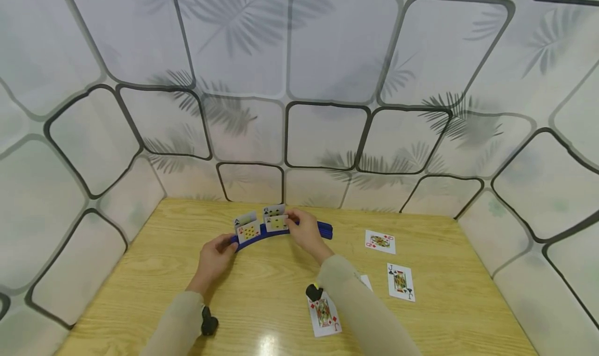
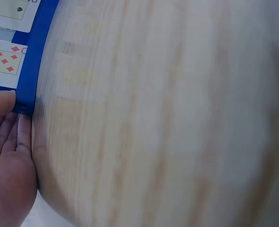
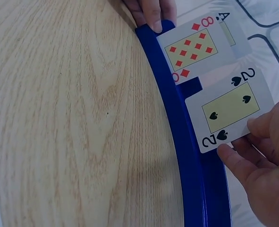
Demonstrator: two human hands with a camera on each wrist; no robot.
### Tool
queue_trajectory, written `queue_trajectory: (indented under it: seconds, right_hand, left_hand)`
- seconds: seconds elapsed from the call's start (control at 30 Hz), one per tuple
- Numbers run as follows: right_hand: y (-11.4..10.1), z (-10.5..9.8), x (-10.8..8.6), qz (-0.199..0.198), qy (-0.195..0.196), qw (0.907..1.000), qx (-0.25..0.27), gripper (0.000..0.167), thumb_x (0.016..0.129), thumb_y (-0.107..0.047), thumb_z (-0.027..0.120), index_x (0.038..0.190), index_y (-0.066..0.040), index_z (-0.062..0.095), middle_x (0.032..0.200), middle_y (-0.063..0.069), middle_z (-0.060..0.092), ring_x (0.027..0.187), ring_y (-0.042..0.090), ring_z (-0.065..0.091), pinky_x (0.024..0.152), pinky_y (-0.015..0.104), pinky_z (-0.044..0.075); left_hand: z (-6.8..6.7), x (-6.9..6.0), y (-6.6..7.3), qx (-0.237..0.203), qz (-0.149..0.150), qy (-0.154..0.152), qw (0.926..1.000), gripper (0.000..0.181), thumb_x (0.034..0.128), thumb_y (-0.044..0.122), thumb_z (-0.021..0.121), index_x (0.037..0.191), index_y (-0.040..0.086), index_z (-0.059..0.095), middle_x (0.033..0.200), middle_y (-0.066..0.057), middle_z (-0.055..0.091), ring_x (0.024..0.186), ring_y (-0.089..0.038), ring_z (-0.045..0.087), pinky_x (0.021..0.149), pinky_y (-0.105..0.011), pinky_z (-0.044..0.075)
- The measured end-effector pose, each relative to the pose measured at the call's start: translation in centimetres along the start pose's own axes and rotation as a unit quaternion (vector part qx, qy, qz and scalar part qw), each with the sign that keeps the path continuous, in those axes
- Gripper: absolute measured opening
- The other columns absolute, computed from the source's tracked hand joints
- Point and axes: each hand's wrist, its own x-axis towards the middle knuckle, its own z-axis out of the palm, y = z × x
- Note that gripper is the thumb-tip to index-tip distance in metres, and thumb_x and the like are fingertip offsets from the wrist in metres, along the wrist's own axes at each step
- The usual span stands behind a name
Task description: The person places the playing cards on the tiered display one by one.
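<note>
A curved blue card holder (image 1: 325, 230) stands on the table with playing cards upright in it. My left hand (image 1: 212, 262) grips its left end, thumb on top and fingers below, as the left wrist view shows at the holder (image 2: 31, 71). With thumb and fingers, my right hand (image 3: 266, 165) pinches the lower corner of a two of spades (image 3: 231, 104), whose edge is at the holder (image 3: 181, 142). Behind that card is another black-suited card (image 1: 273, 209). To their left are an eight of diamonds (image 3: 191, 49) and, behind it, an ace (image 3: 228, 34).
Face-up on the table's right side lie a red queen (image 1: 380, 241), a jack of clubs (image 1: 400, 282) and a jack of diamonds (image 1: 324, 315). Part of another card (image 1: 366, 281) shows beside my right sleeve. Patterned fabric walls (image 1: 327, 137) enclose the wooden table (image 1: 262, 293).
</note>
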Motion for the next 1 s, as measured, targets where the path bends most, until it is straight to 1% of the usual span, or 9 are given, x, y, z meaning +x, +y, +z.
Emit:
queue_trajectory:
  seconds: [0.13, 0.3, 0.47, 0.67, 0.8, 1.0]
  right_hand:
    - [0.0, 0.1, 0.2, -0.003, -0.004, 1.0, -0.001, 0.017, 0.104, -0.006, 0.064, 0.118, -0.006, 0.074, 0.113, 0.011, 0.075, 0.107, 0.027, 0.07, 0.091, 0.042, 0.061]
    - [0.2, 0.2, 0.2, -0.02, -0.007, 0.9998, -0.007, 0.016, 0.103, -0.003, 0.065, 0.116, -0.004, 0.074, 0.11, 0.013, 0.075, 0.102, 0.026, 0.07, 0.086, 0.039, 0.061]
    - [0.5, 0.5, 0.4, -0.024, -0.01, 0.9995, -0.018, 0.016, 0.103, -0.003, 0.065, 0.115, -0.004, 0.075, 0.108, 0.012, 0.076, 0.099, 0.024, 0.07, 0.082, 0.035, 0.061]
    - [0.6, 0.6, 0.3, -0.018, -0.008, 0.9997, -0.013, 0.017, 0.102, -0.002, 0.065, 0.116, -0.003, 0.074, 0.11, 0.014, 0.076, 0.102, 0.027, 0.07, 0.086, 0.04, 0.062]
    - [0.9, 0.8, 0.4, -0.015, -0.005, 0.9998, -0.014, 0.018, 0.102, -0.003, 0.066, 0.118, -0.003, 0.074, 0.112, 0.014, 0.076, 0.104, 0.027, 0.071, 0.087, 0.04, 0.062]
    - [1.1, 1.0, 0.5, -0.008, 0.005, 0.9998, -0.016, 0.018, 0.103, -0.005, 0.066, 0.119, -0.003, 0.074, 0.112, 0.014, 0.076, 0.105, 0.028, 0.071, 0.091, 0.043, 0.062]
  left_hand:
    - [0.0, 0.0, 0.0, -0.003, -0.004, 0.002, 1.0, 0.032, 0.1035, 0.004, 0.064, 0.134, -0.005, 0.067, 0.136, -0.027, 0.068, 0.125, -0.04, 0.068, 0.103, -0.038, 0.06]
    - [0.0, 0.1, 0.0, -0.008, -0.005, -0.002, 0.9999, 0.033, 0.1035, 0.003, 0.064, 0.135, -0.006, 0.066, 0.137, -0.029, 0.067, 0.127, -0.04, 0.067, 0.103, -0.035, 0.059]
    - [0.1, 0.0, 0.1, -0.01, -0.007, -0.004, 0.9999, 0.033, 0.1035, 0.003, 0.063, 0.136, -0.006, 0.066, 0.138, -0.029, 0.066, 0.129, -0.041, 0.066, 0.106, -0.039, 0.058]
    - [0.1, -0.1, 0.1, -0.009, -0.005, -0.004, 0.9999, 0.034, 0.1037, 0.003, 0.063, 0.136, -0.006, 0.065, 0.14, -0.029, 0.065, 0.13, -0.041, 0.065, 0.108, -0.044, 0.057]
    - [0.0, -0.1, 0.2, -0.006, -0.002, -0.005, 1.0, 0.033, 0.1039, 0.003, 0.063, 0.136, -0.006, 0.065, 0.139, -0.029, 0.065, 0.13, -0.042, 0.065, 0.109, -0.046, 0.056]
    - [-0.1, -0.2, 0.3, 0.0, -0.002, -0.001, 1.0, 0.033, 0.1039, 0.004, 0.063, 0.136, -0.005, 0.066, 0.139, -0.028, 0.066, 0.13, -0.042, 0.065, 0.109, -0.047, 0.056]
